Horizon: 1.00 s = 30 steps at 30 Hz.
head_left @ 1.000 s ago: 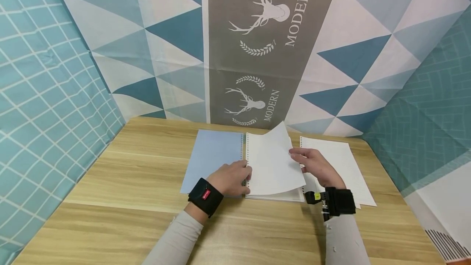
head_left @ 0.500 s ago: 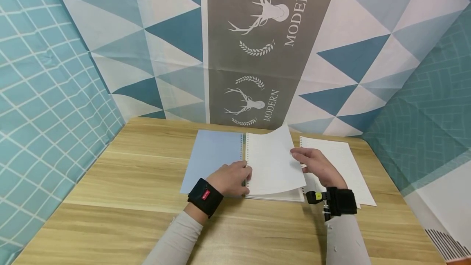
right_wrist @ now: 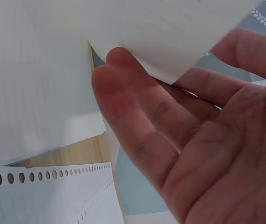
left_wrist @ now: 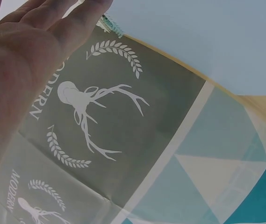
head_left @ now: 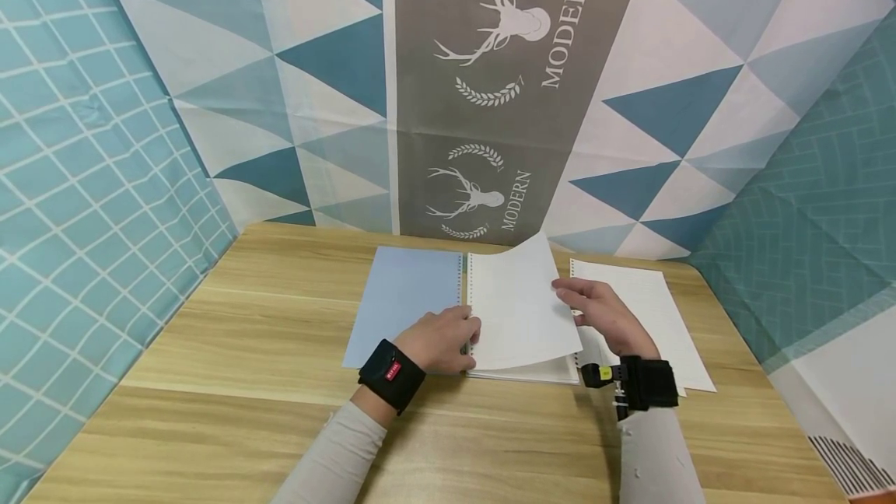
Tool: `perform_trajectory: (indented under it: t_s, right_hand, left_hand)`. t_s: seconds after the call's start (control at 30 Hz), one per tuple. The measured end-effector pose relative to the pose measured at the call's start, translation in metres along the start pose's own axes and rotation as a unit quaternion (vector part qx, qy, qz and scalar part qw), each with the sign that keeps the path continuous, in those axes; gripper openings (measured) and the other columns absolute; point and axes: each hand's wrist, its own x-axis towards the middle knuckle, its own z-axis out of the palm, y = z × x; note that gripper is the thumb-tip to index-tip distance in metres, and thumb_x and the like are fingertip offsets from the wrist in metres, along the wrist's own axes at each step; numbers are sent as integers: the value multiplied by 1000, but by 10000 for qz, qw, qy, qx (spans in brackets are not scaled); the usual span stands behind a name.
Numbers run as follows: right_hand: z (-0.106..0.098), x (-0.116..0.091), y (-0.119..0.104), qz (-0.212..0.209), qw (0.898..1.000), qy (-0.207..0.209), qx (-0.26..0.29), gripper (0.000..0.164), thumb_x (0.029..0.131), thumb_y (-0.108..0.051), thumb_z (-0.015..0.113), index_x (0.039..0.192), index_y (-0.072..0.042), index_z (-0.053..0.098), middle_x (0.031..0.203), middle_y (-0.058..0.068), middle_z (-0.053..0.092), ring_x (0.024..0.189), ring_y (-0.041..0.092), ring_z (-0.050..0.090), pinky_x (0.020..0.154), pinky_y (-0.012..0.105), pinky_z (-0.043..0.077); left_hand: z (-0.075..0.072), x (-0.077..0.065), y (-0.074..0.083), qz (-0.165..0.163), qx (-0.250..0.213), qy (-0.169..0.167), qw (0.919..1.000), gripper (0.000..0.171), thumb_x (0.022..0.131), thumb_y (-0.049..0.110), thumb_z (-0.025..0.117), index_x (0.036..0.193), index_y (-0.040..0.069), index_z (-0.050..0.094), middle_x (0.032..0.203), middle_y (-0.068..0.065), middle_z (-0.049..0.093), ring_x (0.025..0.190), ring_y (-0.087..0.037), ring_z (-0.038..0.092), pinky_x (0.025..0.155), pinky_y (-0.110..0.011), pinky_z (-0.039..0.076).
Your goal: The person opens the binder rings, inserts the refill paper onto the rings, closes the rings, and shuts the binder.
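Note:
An opened notebook lies near the back of the table, its pale blue cover [head_left: 409, 294] folded out to the left. Its top white page [head_left: 518, 313] is lifted and bent along the right side, over the pages beneath. My left hand [head_left: 439, 339] rests at the holed inner edge between cover and pages, fingertips down; in the left wrist view its fingers [left_wrist: 74, 23] look fairly straight. My right hand [head_left: 607, 316] pinches the lifted page's right edge. In the right wrist view the page's corner hangs between thumb and fingers [right_wrist: 137, 126].
Loose white sheets [head_left: 644, 309] with punched holes lie on the table to the right, partly behind my right hand. The wooden table [head_left: 231, 348] meets a patterned cloth wall [head_left: 476, 131] at the back. Tiled-pattern cloth [head_left: 77, 201] hangs on the left.
The lifted page's upper corner has shifted slightly and its curve changed a little. Both hands have stayed almost in place.

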Motion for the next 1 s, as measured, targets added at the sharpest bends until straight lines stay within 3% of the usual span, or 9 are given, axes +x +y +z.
perform_trajectory:
  t_s: [0.37,0.63,1.0]
  right_hand:
    - [0,0,3,11,9999,-77,-100,55,107,-34,50,151,-1,45,158,23,42,139,38,46,92,35,54]
    - [-6,-1,7,67,9997,-155,-179,60,107,-38,51,152,0,43,159,24,39,140,40,45,96,42,56]
    - [-5,0,11,159,9993,-315,-141,58,107,-34,51,150,3,42,150,29,48,121,36,58,93,43,59]
  left_hand:
    - [2,0,1,-42,-151,-37,9999,26,85,32,79,100,17,63,97,4,53,78,-12,49,65,-30,43]
    - [-1,-1,1,-73,-148,-186,9997,23,86,24,75,104,17,63,102,4,56,83,-11,50,70,-32,47]
    - [-1,-1,1,-75,-169,-183,9997,18,89,22,71,104,16,64,101,4,56,78,-11,49,66,-30,44]
